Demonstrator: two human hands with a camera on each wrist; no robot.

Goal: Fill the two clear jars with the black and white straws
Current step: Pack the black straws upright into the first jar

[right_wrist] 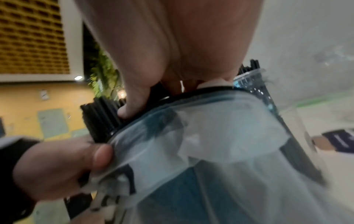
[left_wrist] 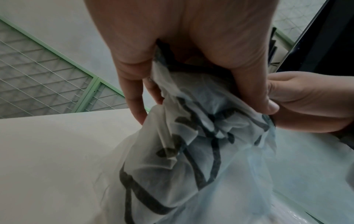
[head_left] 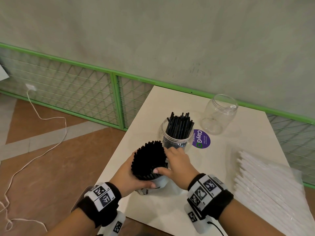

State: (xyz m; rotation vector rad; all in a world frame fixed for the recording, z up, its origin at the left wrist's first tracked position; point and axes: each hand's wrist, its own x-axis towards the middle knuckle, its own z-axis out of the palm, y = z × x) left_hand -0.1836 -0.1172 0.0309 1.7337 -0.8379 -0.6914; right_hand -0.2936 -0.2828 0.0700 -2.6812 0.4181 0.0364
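The left hand point(head_left: 131, 174) was clamped around a dense bundle of black straws point(head_left: 148, 160) and its bunched plastic wrapper point(left_wrist: 191, 144), held above the near edge of the table point(head_left: 153, 210). The right hand point(head_left: 177, 163) pinched the bundle's far side. If the wrapper slipped, loose straws would likely spill to the floor. Two clear jars were present: one jar point(head_left: 175, 138) part-filled with black straws, one empty jar point(head_left: 219, 114). One stack of white straws point(head_left: 265, 181) lay to the right.
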